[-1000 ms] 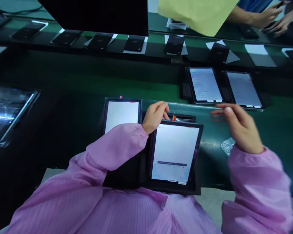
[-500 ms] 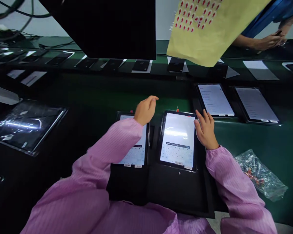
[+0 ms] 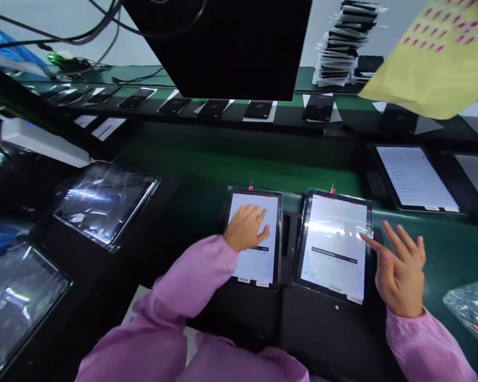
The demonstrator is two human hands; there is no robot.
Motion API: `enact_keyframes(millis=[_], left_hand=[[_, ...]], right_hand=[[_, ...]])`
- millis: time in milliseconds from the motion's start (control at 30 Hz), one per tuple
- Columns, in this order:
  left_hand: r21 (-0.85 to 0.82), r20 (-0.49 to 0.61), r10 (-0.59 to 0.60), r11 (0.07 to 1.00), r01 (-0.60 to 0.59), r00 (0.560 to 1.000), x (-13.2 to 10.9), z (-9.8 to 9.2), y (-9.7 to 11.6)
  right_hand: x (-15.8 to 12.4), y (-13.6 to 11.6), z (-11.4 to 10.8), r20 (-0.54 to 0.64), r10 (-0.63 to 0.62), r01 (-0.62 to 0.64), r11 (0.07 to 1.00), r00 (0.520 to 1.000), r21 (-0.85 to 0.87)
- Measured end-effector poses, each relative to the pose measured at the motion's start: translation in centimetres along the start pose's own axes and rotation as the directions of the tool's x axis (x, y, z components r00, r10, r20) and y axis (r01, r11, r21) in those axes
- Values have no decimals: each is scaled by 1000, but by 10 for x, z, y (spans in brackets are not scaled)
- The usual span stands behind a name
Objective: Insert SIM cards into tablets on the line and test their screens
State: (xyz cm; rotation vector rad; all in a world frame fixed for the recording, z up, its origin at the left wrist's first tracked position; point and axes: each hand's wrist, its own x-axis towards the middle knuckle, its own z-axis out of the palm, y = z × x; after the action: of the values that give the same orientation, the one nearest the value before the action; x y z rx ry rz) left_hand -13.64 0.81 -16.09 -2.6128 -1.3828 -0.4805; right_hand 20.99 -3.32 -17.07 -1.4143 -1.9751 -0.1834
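Observation:
Two lit tablets lie side by side on black trays in front of me. My left hand (image 3: 247, 227) rests flat on the screen of the left tablet (image 3: 255, 239), fingers spread. My right hand (image 3: 398, 268) hovers open beside the right edge of the right tablet (image 3: 334, 246), thumb near its rim, holding nothing. The right tablet shows an on-screen keyboard. Both arms wear pink striped sleeves.
Wrapped tablets (image 3: 103, 199) lie at the left. Two more lit tablets (image 3: 412, 178) sit at the right. A row of dark phones (image 3: 258, 110) lines the far shelf under a black monitor (image 3: 231, 42). A yellow sheet (image 3: 430, 69) hangs upper right; a plastic bag (image 3: 470, 307) lies at right.
My view has swung left and up. My left hand came down onto the left tablet's screen. My right hand left the right tablet's top corner and now hovers open beside its right edge.

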Motion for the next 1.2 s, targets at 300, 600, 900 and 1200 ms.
enact_keyframes(millis=[300, 600, 900, 1200], left_hand=[[-10, -255, -192, 981, 196, 948, -37, -26, -43], [-41, -338, -373, 923, 382, 864, -43, 11, -56], [-8, -297, -372, 922, 387, 879, -42, 13, -57], [-7, -138, -369, 928, 372, 919, -33, 7, -51]], right_hand=[[57, 4, 44, -31, -106, 105, 994, 994, -26], [72, -6, 62, 92, -145, 157, 978, 985, -140], [70, -1, 67, 134, -188, 212, 957, 973, -200], [70, -1, 70, 124, -181, 202, 962, 976, -182]])
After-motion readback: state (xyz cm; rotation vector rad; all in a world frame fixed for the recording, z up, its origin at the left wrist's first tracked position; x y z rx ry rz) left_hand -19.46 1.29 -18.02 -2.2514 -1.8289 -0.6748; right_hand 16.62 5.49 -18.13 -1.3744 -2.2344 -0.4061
